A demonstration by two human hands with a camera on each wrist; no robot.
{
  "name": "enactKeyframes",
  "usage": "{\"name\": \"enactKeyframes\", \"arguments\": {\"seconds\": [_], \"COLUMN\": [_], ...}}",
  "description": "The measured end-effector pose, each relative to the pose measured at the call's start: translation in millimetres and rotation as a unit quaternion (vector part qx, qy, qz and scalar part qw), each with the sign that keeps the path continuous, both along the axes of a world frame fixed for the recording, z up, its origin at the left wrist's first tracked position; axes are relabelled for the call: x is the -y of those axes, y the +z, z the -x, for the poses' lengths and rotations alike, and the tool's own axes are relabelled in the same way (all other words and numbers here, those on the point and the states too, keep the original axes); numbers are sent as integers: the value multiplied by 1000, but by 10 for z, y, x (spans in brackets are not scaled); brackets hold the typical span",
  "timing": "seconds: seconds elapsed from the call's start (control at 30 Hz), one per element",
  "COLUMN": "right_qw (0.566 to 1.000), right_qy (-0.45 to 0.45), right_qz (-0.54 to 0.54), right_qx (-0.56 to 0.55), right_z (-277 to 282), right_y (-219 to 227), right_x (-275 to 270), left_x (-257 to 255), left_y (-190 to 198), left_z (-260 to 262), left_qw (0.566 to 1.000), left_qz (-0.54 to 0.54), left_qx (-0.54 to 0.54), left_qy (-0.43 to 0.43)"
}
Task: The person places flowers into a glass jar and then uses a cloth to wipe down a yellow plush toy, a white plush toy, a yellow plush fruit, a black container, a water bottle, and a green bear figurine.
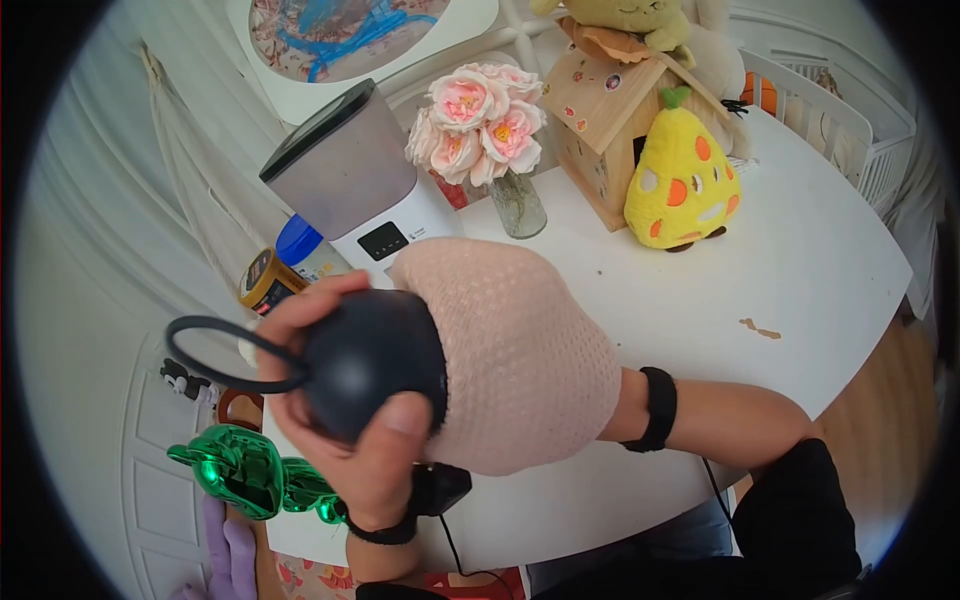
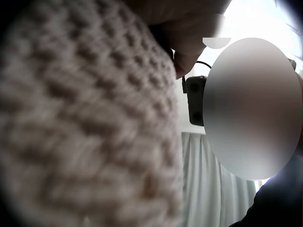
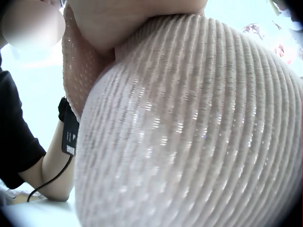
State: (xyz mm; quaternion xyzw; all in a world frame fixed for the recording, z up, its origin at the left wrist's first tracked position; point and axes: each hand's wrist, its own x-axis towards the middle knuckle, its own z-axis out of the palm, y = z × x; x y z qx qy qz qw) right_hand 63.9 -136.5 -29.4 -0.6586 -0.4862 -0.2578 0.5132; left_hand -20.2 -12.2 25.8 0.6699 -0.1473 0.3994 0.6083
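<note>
My left hand (image 1: pixel 365 470) grips a smooth, dark, rounded object (image 1: pixel 365 365) in the head view, thumb on the near side and fingers on the far side. A dark loop strap sticks out from its left end. Against its right side bulges a pale pink textured cloth (image 1: pixel 525 360). My right forearm comes in from the right, and the right hand is hidden beneath the cloth in that view. The right wrist view shows part of the right hand (image 3: pixel 135 21) against ribbed cloth; I cannot tell how its fingers lie. Cloth fills much of the left wrist view.
On the white table (image 1: pixel 690 330) stand a white appliance with a grey tank (image 1: pixel 345 155), a vase of pink roses (image 1: pixel 520 205), a wooden house (image 1: pixel 590 140) and a yellow plush (image 1: pixel 680 180). Blue-lidded and brown tubs sit far left. A shiny green figure (image 1: pixel 235 470) is near left.
</note>
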Motion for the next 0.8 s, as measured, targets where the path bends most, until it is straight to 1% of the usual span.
{"name": "enactKeyframes", "arguments": {"seconds": [0.03, 0.07, 0.13, 0.2, 0.27, 0.3, 0.33, 0.4, 0.43, 0.47, 0.53, 0.6, 0.67, 0.8], "right_qw": [1000, 1000, 1000, 999, 999, 1000, 1000, 997, 991, 991, 995, 998, 999, 996], "right_qy": [-1, -2, -4, -4, -3, -8, -6, 37, 82, 84, 73, 60, 45, 11], "right_qz": [-4, -9, -21, -33, -42, 2, 4, -43, -76, -74, -46, -17, 8, 58], "right_qx": [2, 4, 8, 12, 15, -18, -19, -55, -78, -78, -47, -15, 16, 73], "right_z": [-18, -35, -67, -97, -116, 5, 41, 88, 143, 147, 137, 108, 71, 2], "right_y": [-5, -9, -15, -16, -17, 161, 213, 263, 252, 246, 220, 180, 126, 19], "right_x": [-4, -8, -23, -51, -77, 36, 62, 81, 119, 104, 71, 34, -1, -38], "left_x": [4, -79, -147, -141, -85, -35, -13, -29, 0, 5, 16, 21, -35, -155], "left_y": [44, 45, 85, 102, 96, 91, 78, 37, 31, 26, 20, 24, 44, 129], "left_z": [-2, 14, 4, 2, 2, 19, 18, -9, -7, -12, -25, -26, -28, -25], "left_qw": [999, 998, 996, 996, 999, 999, 999, 996, 993, 993, 989, 991, 997, 998], "left_qz": [6, -12, 34, 46, 7, -4, -26, -53, -30, -29, -5, -3, -5, 37], "left_qx": [20, 29, 59, 52, 9, -13, -29, -68, -96, -96, -110, -101, -72, 10], "left_qy": [41, 55, 65, 64, 39, 29, 21, -23, -65, -63, -94, -84, -37, 48]}}
